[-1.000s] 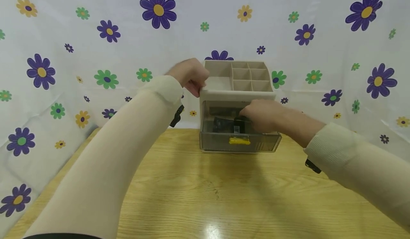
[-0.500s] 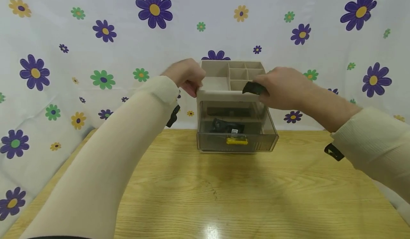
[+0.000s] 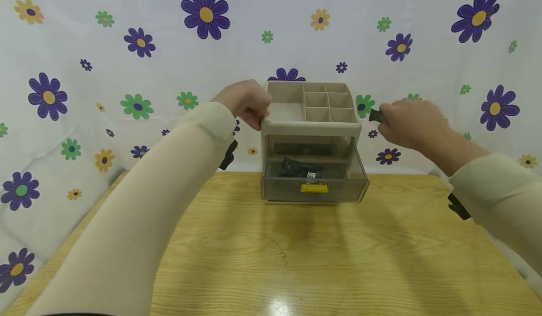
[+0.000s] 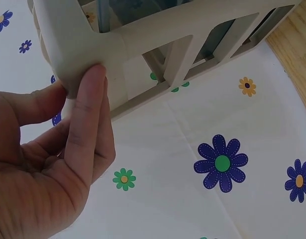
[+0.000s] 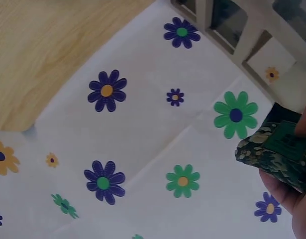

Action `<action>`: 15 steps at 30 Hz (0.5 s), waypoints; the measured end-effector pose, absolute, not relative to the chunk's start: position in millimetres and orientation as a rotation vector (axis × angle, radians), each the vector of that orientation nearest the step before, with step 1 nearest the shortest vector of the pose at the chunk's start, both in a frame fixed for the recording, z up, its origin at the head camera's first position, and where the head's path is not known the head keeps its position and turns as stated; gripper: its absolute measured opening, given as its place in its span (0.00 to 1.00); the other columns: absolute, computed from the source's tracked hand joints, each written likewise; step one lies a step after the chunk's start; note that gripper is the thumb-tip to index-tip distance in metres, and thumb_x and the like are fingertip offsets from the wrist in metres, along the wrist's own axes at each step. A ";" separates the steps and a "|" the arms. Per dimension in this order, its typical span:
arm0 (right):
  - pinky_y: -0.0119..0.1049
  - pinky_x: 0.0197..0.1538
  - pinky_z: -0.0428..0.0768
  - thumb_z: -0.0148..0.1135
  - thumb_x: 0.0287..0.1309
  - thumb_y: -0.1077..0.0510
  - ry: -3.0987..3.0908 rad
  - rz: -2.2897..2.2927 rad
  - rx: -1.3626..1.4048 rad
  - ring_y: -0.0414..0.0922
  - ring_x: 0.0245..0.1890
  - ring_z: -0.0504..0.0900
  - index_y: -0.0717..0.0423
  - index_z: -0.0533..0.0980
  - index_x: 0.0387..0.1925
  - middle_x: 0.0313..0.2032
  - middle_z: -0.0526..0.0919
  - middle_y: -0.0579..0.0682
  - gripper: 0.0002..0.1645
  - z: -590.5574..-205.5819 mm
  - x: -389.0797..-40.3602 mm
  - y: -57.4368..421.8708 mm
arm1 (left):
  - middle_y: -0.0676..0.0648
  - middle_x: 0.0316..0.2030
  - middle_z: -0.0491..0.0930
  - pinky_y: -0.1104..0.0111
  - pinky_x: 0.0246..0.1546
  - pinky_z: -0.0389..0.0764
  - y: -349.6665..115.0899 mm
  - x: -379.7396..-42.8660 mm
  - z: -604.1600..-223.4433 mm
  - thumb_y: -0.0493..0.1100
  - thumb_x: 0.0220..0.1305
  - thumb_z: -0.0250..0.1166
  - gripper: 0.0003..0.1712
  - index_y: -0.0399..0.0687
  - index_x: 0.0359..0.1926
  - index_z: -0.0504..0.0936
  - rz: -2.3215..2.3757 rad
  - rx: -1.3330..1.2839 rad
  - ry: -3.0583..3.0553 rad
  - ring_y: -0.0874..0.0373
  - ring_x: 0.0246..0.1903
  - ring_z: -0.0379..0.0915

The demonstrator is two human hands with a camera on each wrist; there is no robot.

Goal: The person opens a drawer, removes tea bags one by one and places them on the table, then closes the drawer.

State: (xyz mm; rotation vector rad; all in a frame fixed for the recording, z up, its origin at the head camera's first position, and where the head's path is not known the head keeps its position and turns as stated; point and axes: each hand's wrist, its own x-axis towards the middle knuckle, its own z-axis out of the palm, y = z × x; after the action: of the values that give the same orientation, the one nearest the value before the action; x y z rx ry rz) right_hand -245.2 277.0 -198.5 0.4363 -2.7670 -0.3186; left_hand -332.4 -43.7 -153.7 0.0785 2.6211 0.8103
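In the head view, one beige organizer [image 3: 311,129] stood upright just above the middle of the frame, on the far edge of the counter [image 3: 254,250]. Its top had seven compartments: one wide, six small. Below, one smoky drawer [image 3: 277,191] was pulled out, with one yellow handle [image 3: 314,188] and a dark object [image 3: 296,168] bearing one white label inside; whether that was a single piece could not be told. One dark pouch [image 3: 377,116] was right of center, apart from the organizer, grasped by the right grip [image 3: 415,121]. The left grip [image 3: 254,102] held the organizer's upper left corner.

In the left wrist view, the thumb and fingertips pinched that corner at upper left. The shell looked stiff and smooth, likely light enough to slide without this steadying hold.

In the right wrist view, the pouch showed its pattern and one green patch at the right edge, thumb above and fingers below. It looked soft, light and hardly fragile, probably not slippery; a pinch across its thicker body should hold better than one at its loose end.
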 end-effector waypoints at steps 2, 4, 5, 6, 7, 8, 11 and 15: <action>0.36 0.18 0.72 0.57 0.59 0.60 -2.843 -0.324 0.428 0.45 0.20 0.70 0.60 0.77 0.30 0.21 0.74 0.49 0.06 -208.5 -249.8 282.6 | 0.40 0.40 0.79 0.68 0.37 0.89 -43.8 -331.9 -154.0 0.37 0.73 0.50 0.13 0.34 0.52 0.73 0.818 0.073 2.609 0.57 0.24 0.82; 0.37 0.21 0.76 0.60 0.59 0.61 -2.910 -0.310 0.420 0.45 0.21 0.72 0.60 0.80 0.31 0.22 0.76 0.49 0.05 -219.8 -253.6 287.3 | 0.40 0.40 0.79 0.68 0.38 0.89 -44.0 -331.7 -154.2 0.36 0.73 0.50 0.12 0.34 0.52 0.72 0.838 0.070 2.597 0.57 0.25 0.82; 0.38 0.23 0.78 0.61 0.60 0.61 -2.938 -0.299 0.407 0.45 0.22 0.72 0.59 0.80 0.32 0.23 0.76 0.49 0.05 -226.0 -255.2 289.0 | 0.40 0.40 0.79 0.67 0.38 0.89 -44.1 -331.5 -154.2 0.36 0.73 0.50 0.12 0.34 0.52 0.72 0.845 0.070 2.594 0.56 0.25 0.82; 0.39 0.25 0.80 0.62 0.61 0.61 -2.965 -0.284 0.396 0.46 0.23 0.73 0.59 0.81 0.33 0.23 0.77 0.48 0.05 -232.3 -256.7 290.3 | 0.40 0.40 0.79 0.67 0.38 0.89 -44.4 -331.2 -153.9 0.36 0.73 0.50 0.12 0.34 0.52 0.72 0.852 0.069 2.592 0.56 0.25 0.82; 0.40 0.25 0.80 0.63 0.61 0.61 -2.980 -0.267 0.396 0.46 0.23 0.73 0.59 0.81 0.32 0.22 0.77 0.48 0.04 -239.3 -257.8 292.1 | 0.40 0.40 0.79 0.68 0.39 0.89 -44.6 -331.2 -153.8 0.36 0.73 0.50 0.13 0.34 0.53 0.72 0.852 0.068 2.591 0.56 0.26 0.82; 0.41 0.26 0.80 0.63 0.61 0.62 -2.990 -0.256 0.397 0.46 0.23 0.73 0.59 0.80 0.32 0.22 0.78 0.48 0.04 -246.4 -258.9 293.5 | 0.40 0.40 0.79 0.67 0.39 0.89 -45.0 -331.2 -153.5 0.36 0.73 0.50 0.13 0.34 0.52 0.72 0.856 0.065 2.592 0.56 0.26 0.82; 0.44 0.26 0.80 0.64 0.62 0.62 -2.987 -0.236 0.412 0.46 0.22 0.73 0.57 0.80 0.30 0.21 0.78 0.49 0.05 -269.2 -260.6 296.4 | 0.40 0.40 0.79 0.67 0.39 0.89 -46.0 -331.4 -153.0 0.37 0.73 0.51 0.13 0.35 0.52 0.73 0.866 0.055 2.598 0.56 0.26 0.82; 0.49 0.26 0.82 0.62 0.61 0.65 -2.989 -0.263 0.469 0.46 0.22 0.73 0.56 0.78 0.27 0.21 0.78 0.49 0.07 -300.0 -261.1 299.3 | 0.39 0.42 0.79 0.66 0.39 0.89 -46.4 -331.6 -153.2 0.37 0.73 0.51 0.12 0.35 0.52 0.72 0.891 0.052 2.586 0.54 0.28 0.83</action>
State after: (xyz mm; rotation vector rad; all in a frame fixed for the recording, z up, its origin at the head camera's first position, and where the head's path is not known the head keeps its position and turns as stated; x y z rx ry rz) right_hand -261.1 299.3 -300.0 0.4690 -2.9895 -0.2631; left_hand -331.6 -46.4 -153.2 0.0518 2.5858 0.8906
